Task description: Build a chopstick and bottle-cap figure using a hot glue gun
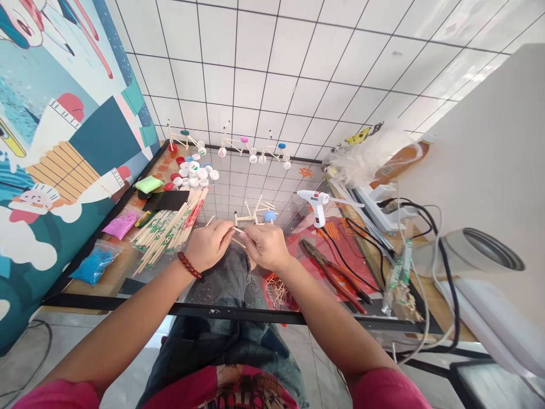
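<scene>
My left hand point(212, 244), with a beaded bracelet on its wrist, pinches one end of a short thin wooden stick point(239, 230). My right hand point(267, 245) pinches the other end, close beside it. A dark spot shows on the stick near the left fingertips. Just beyond my hands lies a small frame of glued sticks point(251, 217), with a blue bottle cap point(269, 216) at its right. Another stick end pokes out above my left fingers. Several little bicycle models point(242, 146) made of sticks and caps stand along the back edge.
On the left lie chopsticks point(170, 233), bottle caps point(193, 170), a black sheet point(169, 200) and bags of pink point(120, 223) and blue point(94, 266) material. At right are a white glue gun point(317, 205), red-handled pliers point(334, 272), cables and a metal can point(472, 253).
</scene>
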A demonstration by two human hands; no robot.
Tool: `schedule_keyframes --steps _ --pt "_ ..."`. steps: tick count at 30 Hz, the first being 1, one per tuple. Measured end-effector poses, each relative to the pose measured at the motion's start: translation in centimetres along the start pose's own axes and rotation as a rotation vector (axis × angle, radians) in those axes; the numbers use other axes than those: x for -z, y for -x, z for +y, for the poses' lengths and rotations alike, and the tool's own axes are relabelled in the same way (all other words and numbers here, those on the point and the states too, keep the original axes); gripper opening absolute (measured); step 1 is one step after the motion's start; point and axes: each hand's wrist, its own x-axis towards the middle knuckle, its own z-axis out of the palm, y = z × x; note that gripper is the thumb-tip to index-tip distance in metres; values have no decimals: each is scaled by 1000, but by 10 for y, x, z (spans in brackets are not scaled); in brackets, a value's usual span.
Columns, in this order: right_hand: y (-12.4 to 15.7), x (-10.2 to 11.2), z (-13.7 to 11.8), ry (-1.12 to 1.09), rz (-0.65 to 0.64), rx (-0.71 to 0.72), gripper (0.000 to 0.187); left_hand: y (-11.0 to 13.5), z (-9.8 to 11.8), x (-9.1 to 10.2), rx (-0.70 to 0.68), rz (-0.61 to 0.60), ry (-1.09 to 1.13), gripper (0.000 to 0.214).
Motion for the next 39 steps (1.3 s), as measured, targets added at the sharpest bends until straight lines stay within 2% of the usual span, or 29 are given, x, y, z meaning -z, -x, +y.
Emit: schedule_keyframes --steps 4,8,11,14,17,20,24,28,32,36,39 --pt "0 -3 1 14 -10 13 37 0 1 2 -4 13 84 25" --pt "0 -4 1 -63 -9 -13 32 0 0 8 82 -21 322 27" --pt "0 -2 0 -247 -7 -98 26 -2 1 14 205 -158 542 33" --pt "-1 1 1 -512 -49 -162 22 -6 5 20 263 -337 735 35" --pt "-3 3 1 -723 -88 -184 21 -7 9 23 292 -398 806 30" --pt "-5 3 1 -807 -103 -205 22 -5 10 19 239 -308 680 26" --pt "-6 -2 -1 -919 -111 -286 20 -1 8 10 43 -116 418 24" --pt "-6 -6 -2 -946 -74 -329 19 1 9 6 -9 -55 355 22" --pt "-7 -5 -2 -1008 -103 -338 20 2 10 5 115 -121 497 21" --pt "-8 0 -2 -1157 -158 -331 25 2 9 1 356 -251 833 17" --pt "-10 4 -1 -1292 -197 -349 30 2 8 0 485 -337 1090 17"
